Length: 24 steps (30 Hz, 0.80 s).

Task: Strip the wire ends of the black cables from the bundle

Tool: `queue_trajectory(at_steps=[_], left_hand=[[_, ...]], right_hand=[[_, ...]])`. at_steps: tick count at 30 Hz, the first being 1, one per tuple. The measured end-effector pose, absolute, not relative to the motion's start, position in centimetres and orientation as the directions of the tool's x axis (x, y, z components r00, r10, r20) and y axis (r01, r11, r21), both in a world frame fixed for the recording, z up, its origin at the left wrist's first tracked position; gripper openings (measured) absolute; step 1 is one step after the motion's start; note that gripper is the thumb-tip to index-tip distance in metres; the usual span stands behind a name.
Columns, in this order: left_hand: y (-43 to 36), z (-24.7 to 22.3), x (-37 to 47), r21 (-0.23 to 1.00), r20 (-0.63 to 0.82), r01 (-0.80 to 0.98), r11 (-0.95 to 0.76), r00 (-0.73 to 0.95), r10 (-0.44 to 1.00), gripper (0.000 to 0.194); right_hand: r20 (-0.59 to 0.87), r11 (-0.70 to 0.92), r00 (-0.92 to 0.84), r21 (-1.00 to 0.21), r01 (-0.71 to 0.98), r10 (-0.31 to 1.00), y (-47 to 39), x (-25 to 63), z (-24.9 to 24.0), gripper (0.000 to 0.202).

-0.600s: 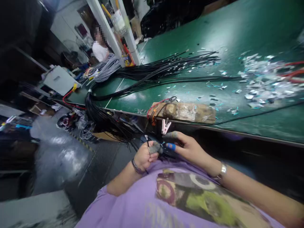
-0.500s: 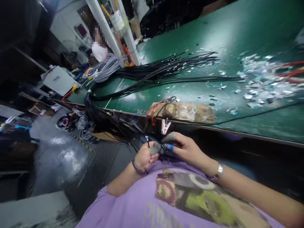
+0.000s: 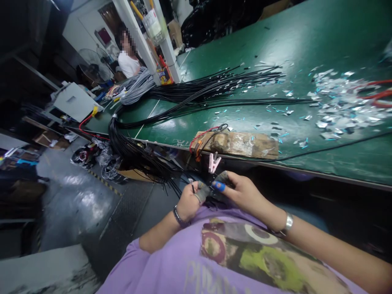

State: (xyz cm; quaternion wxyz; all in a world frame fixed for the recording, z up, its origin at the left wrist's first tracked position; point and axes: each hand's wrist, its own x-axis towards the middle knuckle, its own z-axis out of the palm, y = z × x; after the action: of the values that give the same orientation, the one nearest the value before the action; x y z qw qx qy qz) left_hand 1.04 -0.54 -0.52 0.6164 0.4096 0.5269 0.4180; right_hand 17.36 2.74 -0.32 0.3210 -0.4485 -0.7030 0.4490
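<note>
My left hand (image 3: pixel 190 201) is closed on a thin black cable (image 3: pixel 193 188), with grey covers on its thumb and finger. Facing it, my right hand (image 3: pixel 241 190) pinches close to the left fingertips; blue tape (image 3: pixel 218 186) wraps one digit and a grey cover another. What lies between the right fingertips is too small and dark to make out. Just above the hands, a pink clip (image 3: pixel 214 162) hangs at the table edge. A bundle of black cables (image 3: pixel 122 141) droops over that edge to the left of my hands.
A worn wooden block (image 3: pixel 248 145) lies along the front of the green table (image 3: pixel 294 49). Silvery scraps (image 3: pixel 343 102) are scattered at right, near red-handled tool loops. More black cables (image 3: pixel 196 92) stretch across the tabletop. A person (image 3: pixel 127 63) is in the background beyond white posts.
Both hands have shifted slightly, still close together. The left fingers have turned, and the pale cable tip that stuck up above them now shows less.
</note>
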Motion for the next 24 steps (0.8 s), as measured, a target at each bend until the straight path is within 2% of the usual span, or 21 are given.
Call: queue_trajectory(at_steps=[4,8,13,24], left_hand=[[-0.11,-0.33,0.54,0.828,-0.461,-0.293,0.478,0.129,0.878,0.049],[0.07,-0.14,0.25,0.771,-0.495,-0.37,0.519,0.167,0.853,0.046],[-0.07,-0.26,0.51,0.777,-0.492,-0.374,0.506,0.139,0.859,0.046],[-0.26,-0.57,0.86,0.837,-0.442,-0.298,0.459,0.125,0.888,0.047]], right_hand=[[0.116,0.327,-0.451,-0.844,0.425,0.885,2.57,18.04,-0.61,0.028],[0.168,0.418,-0.508,-0.8,0.431,0.845,2.21,18.07,-0.76,0.024],[0.194,0.454,-0.536,-0.793,0.407,0.821,2.21,17.74,-0.27,0.017],[0.19,0.479,-0.578,-0.781,0.401,0.794,2.35,17.36,-0.08,0.019]])
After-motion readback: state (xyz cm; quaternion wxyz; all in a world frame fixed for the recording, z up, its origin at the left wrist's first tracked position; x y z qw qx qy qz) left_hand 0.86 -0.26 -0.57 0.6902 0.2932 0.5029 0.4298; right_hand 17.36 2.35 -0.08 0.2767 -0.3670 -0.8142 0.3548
